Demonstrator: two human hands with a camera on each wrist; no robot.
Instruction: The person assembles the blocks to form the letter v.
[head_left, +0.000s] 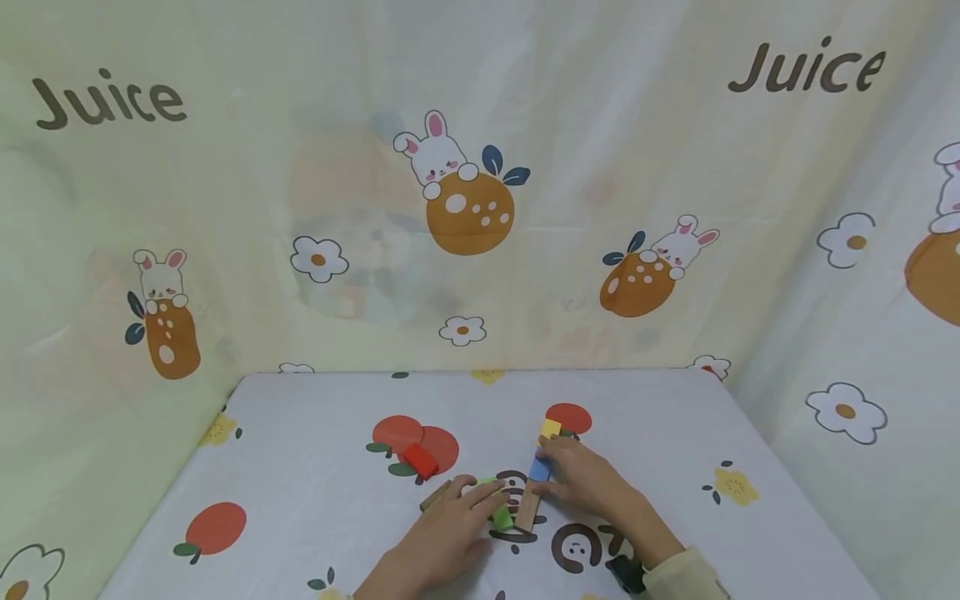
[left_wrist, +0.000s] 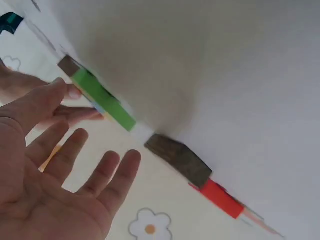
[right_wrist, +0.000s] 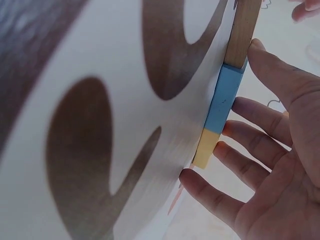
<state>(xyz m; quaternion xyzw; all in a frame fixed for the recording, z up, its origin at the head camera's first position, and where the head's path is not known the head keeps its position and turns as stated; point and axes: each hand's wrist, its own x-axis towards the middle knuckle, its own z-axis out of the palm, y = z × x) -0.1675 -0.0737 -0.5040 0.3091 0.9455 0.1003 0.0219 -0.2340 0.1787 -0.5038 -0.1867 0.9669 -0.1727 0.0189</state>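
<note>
A wooden block (head_left: 527,510), a blue block (head_left: 539,469) and a yellow block (head_left: 551,427) lie end to end in a slanting row. My right hand (head_left: 588,479) lies along this row, its extended fingers at the blue and yellow blocks. In the right wrist view the thumb reaches the joint between wooden and blue. My left hand (head_left: 450,525) hovers with spread fingers and an empty palm, partly covering a green block (head_left: 502,518). Beside its fingers lies a second wooden block (left_wrist: 180,159). A red block (head_left: 420,461) sits past that one.
The white tablecloth (head_left: 300,442) has printed fruit, flowers and brown figures. Printed curtains (head_left: 360,183) with rabbits and oranges rise behind the table and at both sides. A black object (head_left: 627,573) sits by the right wrist, near the sleeve (head_left: 682,575).
</note>
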